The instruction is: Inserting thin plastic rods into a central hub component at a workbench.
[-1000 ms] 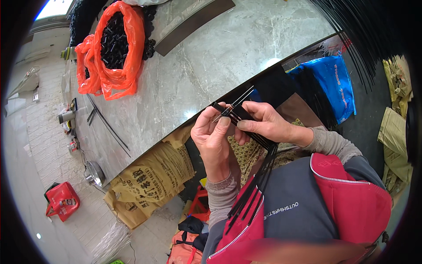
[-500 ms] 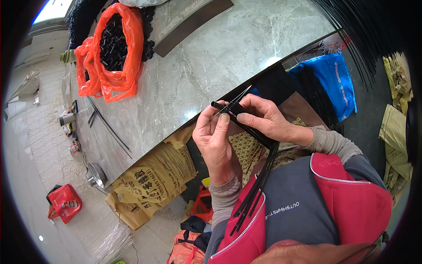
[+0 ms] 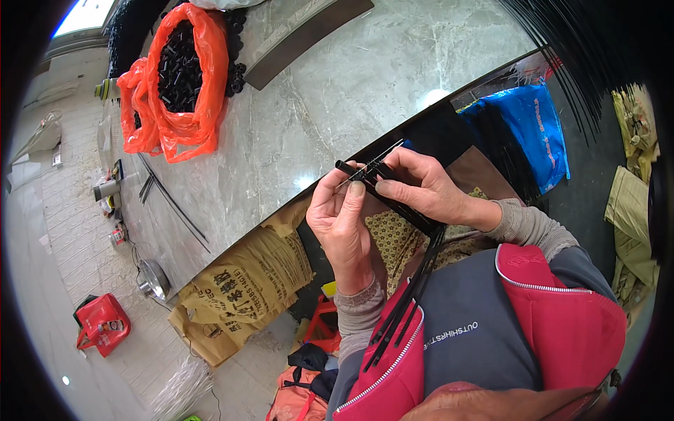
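Your left hand [image 3: 344, 223] has its thumb and forefinger closed on a small black piece, with a short black tube [image 3: 343, 166] sticking out just beyond the fingertips, its round open end facing up and to the left. Your right hand [image 3: 434, 194] is beside it, thumb and forefinger pressed together on black strips [image 3: 432, 247], which run under the palm and hang down in a loose bunch over your red jacket [image 3: 562, 330]. Between the two hands, thin shiny rods [image 3: 392, 149] cross the black work and point up to the right; how they are fixed I cannot tell. The strips look narrow, smooth and flexible. Next to you, the table [image 3: 302, 105] is grey, glossy and veined like marble. On it stands an orange bag [image 3: 188, 133] of thin, wrinkled plastic, full of short black pieces [image 3: 179, 67].
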Available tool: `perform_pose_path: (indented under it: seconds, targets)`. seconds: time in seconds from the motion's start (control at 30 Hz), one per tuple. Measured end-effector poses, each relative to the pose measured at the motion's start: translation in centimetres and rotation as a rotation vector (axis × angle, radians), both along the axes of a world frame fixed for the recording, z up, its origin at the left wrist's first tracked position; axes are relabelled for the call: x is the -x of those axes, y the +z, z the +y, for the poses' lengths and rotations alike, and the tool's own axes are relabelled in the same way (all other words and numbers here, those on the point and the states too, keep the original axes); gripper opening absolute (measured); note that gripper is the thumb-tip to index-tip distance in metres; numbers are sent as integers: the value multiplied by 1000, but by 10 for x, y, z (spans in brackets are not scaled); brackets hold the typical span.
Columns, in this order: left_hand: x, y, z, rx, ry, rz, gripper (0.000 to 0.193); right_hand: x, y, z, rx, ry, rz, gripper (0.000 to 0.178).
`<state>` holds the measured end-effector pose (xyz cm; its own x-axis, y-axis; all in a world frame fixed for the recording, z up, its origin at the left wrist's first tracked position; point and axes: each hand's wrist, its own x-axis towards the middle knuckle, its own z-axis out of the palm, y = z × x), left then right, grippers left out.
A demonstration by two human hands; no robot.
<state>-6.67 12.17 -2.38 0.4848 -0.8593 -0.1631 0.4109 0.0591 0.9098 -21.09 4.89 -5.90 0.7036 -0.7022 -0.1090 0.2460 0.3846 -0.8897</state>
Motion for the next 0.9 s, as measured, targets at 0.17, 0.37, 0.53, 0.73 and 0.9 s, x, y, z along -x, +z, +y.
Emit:
perform_pose_path:
  seconds: [0.17,0.37,0.53,0.73,0.9]
  targets:
    - [-1,0,1,16,-13,9,32,2,-1,-4,-7,41,12,13]
    - [0,2,-1,10,-9,1,32,-1,-2,-1,17,7,33,12]
    - [2,2,-3,-5,10,5,29,-4,-4,0,82,-64,21,15]
    - [-4,-2,-1,-2,0,60,29,0,3,-5,245,-21,111,15]
    - [-12,-5,-2,11,-67,125,27,0,7,-5,131,14,102,14]
